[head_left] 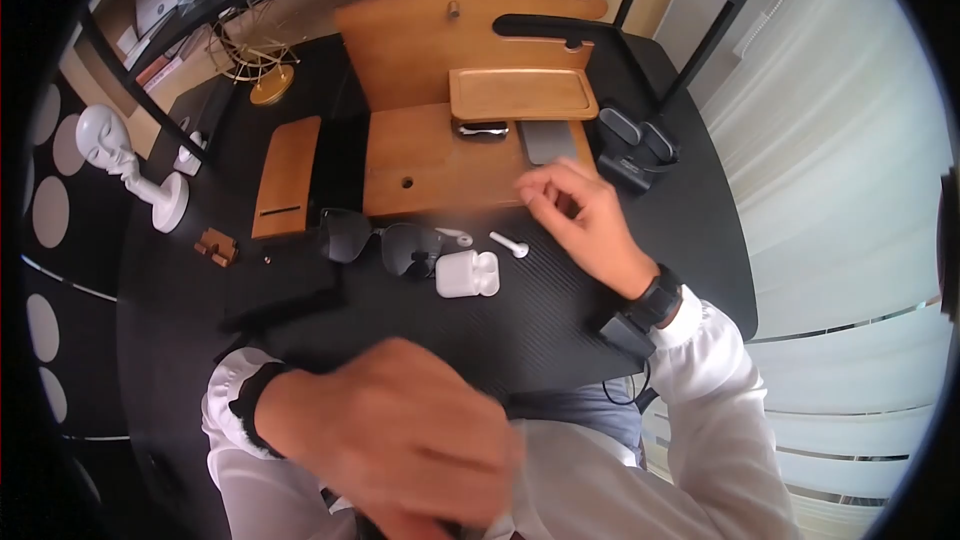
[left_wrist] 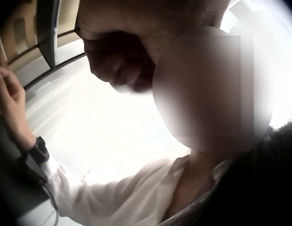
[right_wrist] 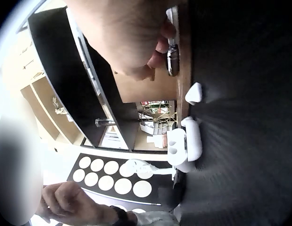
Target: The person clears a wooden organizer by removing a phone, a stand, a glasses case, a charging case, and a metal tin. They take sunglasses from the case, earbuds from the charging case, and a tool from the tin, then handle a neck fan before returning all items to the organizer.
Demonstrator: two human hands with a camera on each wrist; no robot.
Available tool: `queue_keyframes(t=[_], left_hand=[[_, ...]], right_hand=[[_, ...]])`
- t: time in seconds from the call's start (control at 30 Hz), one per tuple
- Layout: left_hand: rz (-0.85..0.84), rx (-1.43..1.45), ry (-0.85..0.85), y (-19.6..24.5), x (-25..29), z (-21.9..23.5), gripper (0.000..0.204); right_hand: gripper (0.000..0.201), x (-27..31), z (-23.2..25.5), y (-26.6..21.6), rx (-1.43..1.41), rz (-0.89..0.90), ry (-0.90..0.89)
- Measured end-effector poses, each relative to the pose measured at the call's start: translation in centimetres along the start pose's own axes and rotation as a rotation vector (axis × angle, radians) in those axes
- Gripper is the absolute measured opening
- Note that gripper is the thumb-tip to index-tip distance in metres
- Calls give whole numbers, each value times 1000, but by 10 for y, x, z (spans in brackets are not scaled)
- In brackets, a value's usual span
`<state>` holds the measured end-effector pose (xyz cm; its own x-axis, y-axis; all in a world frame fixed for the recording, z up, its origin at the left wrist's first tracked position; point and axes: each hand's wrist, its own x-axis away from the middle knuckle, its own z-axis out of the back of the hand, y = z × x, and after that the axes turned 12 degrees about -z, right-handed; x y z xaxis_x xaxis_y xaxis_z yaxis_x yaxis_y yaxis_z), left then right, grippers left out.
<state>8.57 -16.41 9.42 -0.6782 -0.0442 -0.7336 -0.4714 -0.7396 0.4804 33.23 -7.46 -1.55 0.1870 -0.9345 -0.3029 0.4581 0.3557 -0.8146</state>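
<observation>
My left hand (head_left: 390, 440) is raised close to the head camera, its fingers curled in and blurred. In the left wrist view, its curled fingers (left_wrist: 127, 75) show dark against the light; the inside of the palm is hidden. Over the front right of a wooden desk organizer (head_left: 430, 180) hovers my right hand (head_left: 590, 225), loosely bent with nothing visible between thumb and fingers. Nearest to it on the black desk lies a white earbud (head_left: 511, 245). An uncovered white earbud case (head_left: 458, 274) lies left of that, with a second earbud (head_left: 458, 237) behind it.
Dark sunglasses (head_left: 385, 240) lie left of the case. The organizer carries a raised wooden tray (head_left: 522, 93). A black two-lobed stand (head_left: 640, 155) is to the right. On the left are a slotted wooden board (head_left: 287, 180), a small wooden piece (head_left: 216, 247) and a white head figurine (head_left: 130, 165).
</observation>
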Motion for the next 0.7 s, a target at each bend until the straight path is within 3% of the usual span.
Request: queue_keyframes(t=[0.07, 0.1, 0.13, 0.2, 0.27, 0.33, 0.47, 0.6, 0.67, 0.7], left_hand=[[-14, 141, 110, 11, -16, -7, 53], [-1, 165, 88, 14, -12, -9, 50], [13, 188, 66, 18, -9, -11, 48], [71, 147, -151, 20, 11, -17, 32], [-37, 172, 40, 18, -3, -14, 42], [-125, 171, 144, 15, -12, -10, 51], [-191, 119, 172, 13, -8, -11, 55], [7, 71, 6, 1, 0, 3, 41], [445, 8, -173, -5, -4, 15, 38], [486, -171, -248, -9, 1, 13, 37]], right_hand=[[25, -10, 5, -3, 203, 135, 6], [33, -15, 6, -9, 319, 200, 18], [53, -19, 7, -12, 403, 179, -97], [61, -25, -10, 2, 597, 209, -46], [71, -34, -22, 8, 736, 203, -35], [70, -48, -32, 14, 777, 241, 19], [61, -71, -41, 27, 717, 240, 12], [62, -65, -37, 15, 570, 148, -63], [64, -60, -39, 15, 570, 192, 1], [65, -58, -40, 14, 571, 214, 36]])
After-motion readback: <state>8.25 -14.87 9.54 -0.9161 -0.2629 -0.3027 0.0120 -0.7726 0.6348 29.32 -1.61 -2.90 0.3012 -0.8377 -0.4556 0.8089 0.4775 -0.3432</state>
